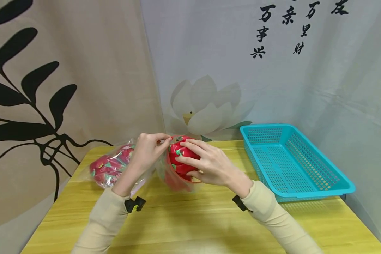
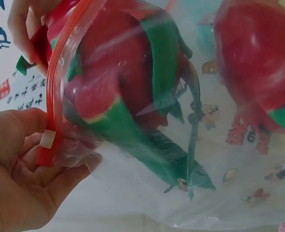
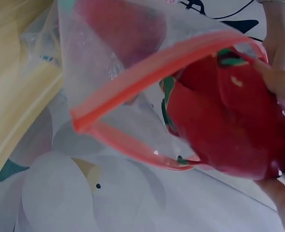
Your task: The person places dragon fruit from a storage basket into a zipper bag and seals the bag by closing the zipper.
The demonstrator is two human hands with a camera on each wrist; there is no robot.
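My left hand (image 1: 147, 151) pinches the red zip edge of a clear zip bag (image 2: 142, 205), right by its white slider (image 2: 47, 138). My right hand (image 1: 214, 164) grips a glossy red imitation dragon fruit (image 3: 234, 121) with green-tipped scales, fingers spread round its side. This fruit sits in the bag's mouth, partly outside the red rim (image 3: 157, 72). More red and green fruit (image 2: 258, 53) shows through the clear plastic deeper in the bag. The bag's lower part is partly hidden behind the fruit and hands in the head view.
Left of the hands, a second clear bag (image 1: 111, 165) of similar red and green fruit lies on the yellow wood-grain table (image 1: 184, 225). A blue perforated plastic basket (image 1: 292, 169) stands at the right. Behind hangs a printed curtain (image 1: 203, 42) close to the table's back edge.
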